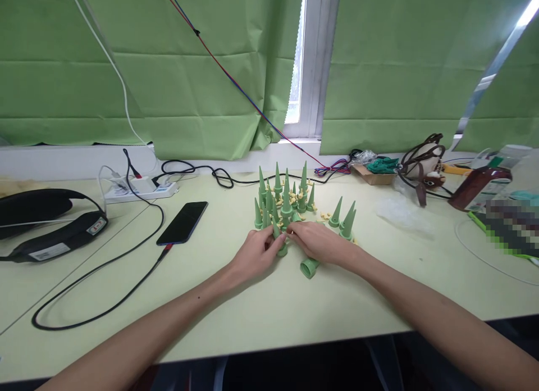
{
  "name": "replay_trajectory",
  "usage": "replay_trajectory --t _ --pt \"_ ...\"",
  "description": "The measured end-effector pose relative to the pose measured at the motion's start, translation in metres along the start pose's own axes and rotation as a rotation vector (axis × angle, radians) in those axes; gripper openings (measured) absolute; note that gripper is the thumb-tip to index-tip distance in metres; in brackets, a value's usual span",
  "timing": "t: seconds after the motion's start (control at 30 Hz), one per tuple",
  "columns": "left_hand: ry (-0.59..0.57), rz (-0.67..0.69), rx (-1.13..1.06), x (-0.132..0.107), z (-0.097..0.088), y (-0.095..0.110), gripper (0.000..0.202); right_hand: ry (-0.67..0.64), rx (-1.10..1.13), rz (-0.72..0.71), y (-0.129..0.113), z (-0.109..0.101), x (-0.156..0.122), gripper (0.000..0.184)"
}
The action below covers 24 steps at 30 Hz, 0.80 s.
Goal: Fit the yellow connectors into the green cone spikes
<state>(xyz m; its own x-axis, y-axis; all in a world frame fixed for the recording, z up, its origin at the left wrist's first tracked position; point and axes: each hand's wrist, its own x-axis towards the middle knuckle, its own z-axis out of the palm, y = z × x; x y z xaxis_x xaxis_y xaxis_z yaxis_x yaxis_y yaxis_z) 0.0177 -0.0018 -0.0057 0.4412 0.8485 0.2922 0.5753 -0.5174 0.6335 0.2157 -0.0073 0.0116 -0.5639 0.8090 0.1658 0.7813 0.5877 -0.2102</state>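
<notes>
My left hand [256, 250] is closed around a small green plastic cone [276, 229] with a round base, which stands upright on the table. Close beside it, the fingers of my right hand [318, 242] are pinched together at the cone's side; what lies between them is too small to make out. A hollow green piece [309, 268] lies on its side under my right wrist. Behind both hands several green cones [287, 197] stand in a cluster, with small yellow pieces [310, 207] among them. More cones [336, 212] stand to the right of my right hand.
On the left are a black phone [183, 222] on a cable, a power strip [141, 192] and a black padded strap-like item [59, 233]. Along the right lie clear plastic wrap [402, 214], a cardboard box [373, 174] and a dark red bottle [478, 187]. The table's front edge [269, 347] runs below my forearms.
</notes>
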Motion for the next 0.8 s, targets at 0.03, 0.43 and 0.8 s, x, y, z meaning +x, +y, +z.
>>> replay_trajectory --t 0.03,0.43,0.8 --pt "0.022 -0.005 -0.031 0.0000 -0.0001 0.0006 0.042 0.020 0.030 0.021 -0.0003 -0.0011 -0.0003 0.018" --pt "0.079 0.037 -0.037 -0.0009 -0.0003 -0.0007 0.042 0.089 0.085 -0.049 -0.0046 -0.0013 -0.0031 0.015" --pt "0.069 0.046 0.017 -0.0017 0.0015 -0.0046 0.042 0.005 0.118 -0.082 0.0036 0.0058 -0.0010 0.007"
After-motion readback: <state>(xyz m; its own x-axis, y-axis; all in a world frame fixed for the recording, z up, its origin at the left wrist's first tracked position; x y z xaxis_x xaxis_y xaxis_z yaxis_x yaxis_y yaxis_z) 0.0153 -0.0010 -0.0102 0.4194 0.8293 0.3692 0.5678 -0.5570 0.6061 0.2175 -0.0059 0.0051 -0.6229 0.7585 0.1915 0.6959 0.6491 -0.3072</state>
